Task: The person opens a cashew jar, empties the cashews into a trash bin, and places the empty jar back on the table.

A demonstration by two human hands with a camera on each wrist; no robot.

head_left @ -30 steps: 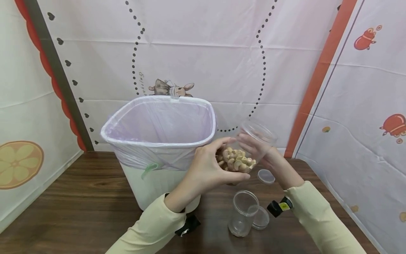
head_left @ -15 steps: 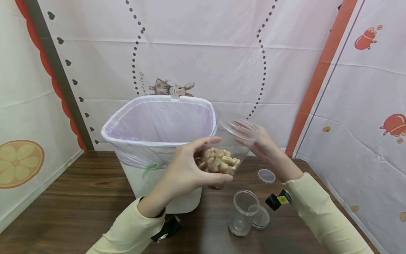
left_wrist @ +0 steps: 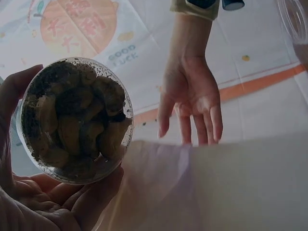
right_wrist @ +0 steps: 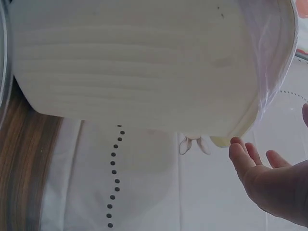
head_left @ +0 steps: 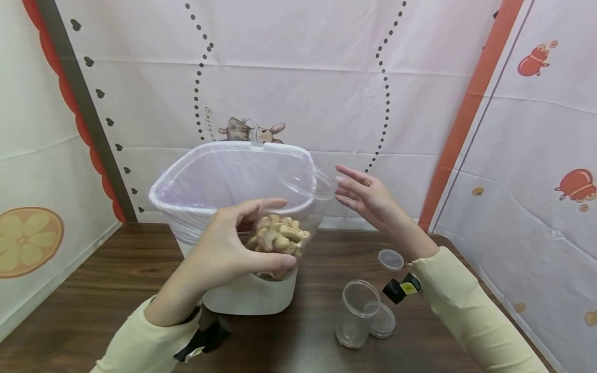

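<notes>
My left hand (head_left: 224, 246) grips a clear plastic jar (head_left: 313, 210) around its lower part, thumb on the near side. Cashews (head_left: 280, 235) fill the bottom of the jar, which tilts with its mouth up and to the right, in front of the bin's right rim. The left wrist view shows the jar's base with brown cashews pressed against it. Just right of the jar's mouth, my right hand (head_left: 370, 202) holds nothing, its fingers extended and apart from the jar. That same right hand (right_wrist: 272, 185) appears below the bin's rim in the right wrist view.
A white trash bin (head_left: 252, 298) lined with a pale purple bag (head_left: 200, 181) stands on the dark wooden table (head_left: 112, 280). Another clear jar (head_left: 353, 324) stands at the front right, beside a round clear lid (head_left: 384, 321). Farther back lies a small lid (head_left: 391, 259).
My left hand has carried the jar of cashews leftward, in front of the bin. The right hand, earlier at the jar's mouth, has come away and now stands apart from it.
</notes>
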